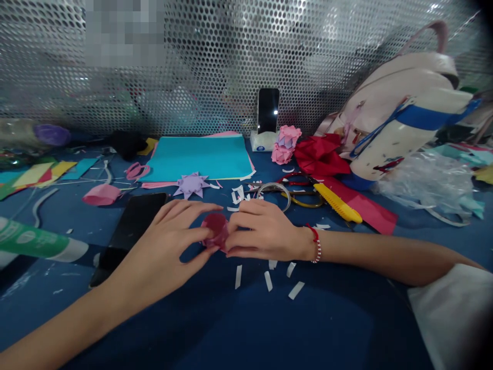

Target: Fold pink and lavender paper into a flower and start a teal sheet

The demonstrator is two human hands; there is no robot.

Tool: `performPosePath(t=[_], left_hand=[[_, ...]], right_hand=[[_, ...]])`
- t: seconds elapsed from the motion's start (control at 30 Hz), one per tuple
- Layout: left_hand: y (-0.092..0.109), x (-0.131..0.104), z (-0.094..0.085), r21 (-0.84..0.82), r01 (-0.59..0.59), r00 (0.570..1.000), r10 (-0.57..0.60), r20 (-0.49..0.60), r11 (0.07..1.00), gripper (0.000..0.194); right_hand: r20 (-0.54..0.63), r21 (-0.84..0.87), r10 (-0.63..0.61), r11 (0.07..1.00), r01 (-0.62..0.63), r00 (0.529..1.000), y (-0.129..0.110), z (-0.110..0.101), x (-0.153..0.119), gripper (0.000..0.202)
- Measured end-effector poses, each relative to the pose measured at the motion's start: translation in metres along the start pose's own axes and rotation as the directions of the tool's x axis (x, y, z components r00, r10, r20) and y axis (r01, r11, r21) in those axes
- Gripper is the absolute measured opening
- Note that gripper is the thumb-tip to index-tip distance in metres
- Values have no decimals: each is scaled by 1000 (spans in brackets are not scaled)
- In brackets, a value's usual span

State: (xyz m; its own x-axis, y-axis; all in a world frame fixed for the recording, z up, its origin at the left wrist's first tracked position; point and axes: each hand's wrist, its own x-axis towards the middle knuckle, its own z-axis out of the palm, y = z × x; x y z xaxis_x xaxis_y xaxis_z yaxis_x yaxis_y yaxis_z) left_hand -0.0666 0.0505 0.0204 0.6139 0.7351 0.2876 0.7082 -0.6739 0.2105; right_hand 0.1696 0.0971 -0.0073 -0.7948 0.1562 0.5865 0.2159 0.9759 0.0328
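Between my two hands is a small pink paper ring [216, 226], rolled into a short open tube. My left hand [175, 231] curves round its left side, thumb and fingertips touching it. From the other side my right hand [265, 231] pinches its edge; the fingertips are partly hidden behind the paper. Just beyond lies a lilac folded paper star [191, 185]. Several white paper strips [239, 276] are scattered on the blue table in front of my right hand. A roll of clear tape [284, 187] rests behind that hand.
A dark phone [133, 226] and a green-white glue tube [42, 241] lie left. Blue paper sheets [200, 156] are at the back. A yellow cutter [339, 203], scissors [304, 198], a white bottle [400, 139] and a bag [385, 82] stand or lie right. Perforated metal [208, 67] closes the back.
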Motion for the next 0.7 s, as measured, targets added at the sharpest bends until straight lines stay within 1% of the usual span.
performPosePath(t=[0.1,0.23,0.37,0.57,0.7], left_hand=[[-1,0,8,-12,-4,1000,4,8,1000,20],[-1,0,13,-44,14,1000,-15,-6,999,22],[0,0,14,-86,29,1000,-29,-6,996,23],[1,1,13,-82,18,1000,-19,-13,996,25],[2,0,13,-65,18,1000,-18,-11,998,25]], right_hand=[[-6,31,32,999,-32,999,0,0,0,22],[-16,56,36,998,-35,999,-1,1,-2,22],[-18,53,47,998,-46,999,-1,3,-3,23],[-25,139,126,983,-121,992,-1,3,-2,21],[-29,94,99,991,-96,995,-3,2,-1,20]])
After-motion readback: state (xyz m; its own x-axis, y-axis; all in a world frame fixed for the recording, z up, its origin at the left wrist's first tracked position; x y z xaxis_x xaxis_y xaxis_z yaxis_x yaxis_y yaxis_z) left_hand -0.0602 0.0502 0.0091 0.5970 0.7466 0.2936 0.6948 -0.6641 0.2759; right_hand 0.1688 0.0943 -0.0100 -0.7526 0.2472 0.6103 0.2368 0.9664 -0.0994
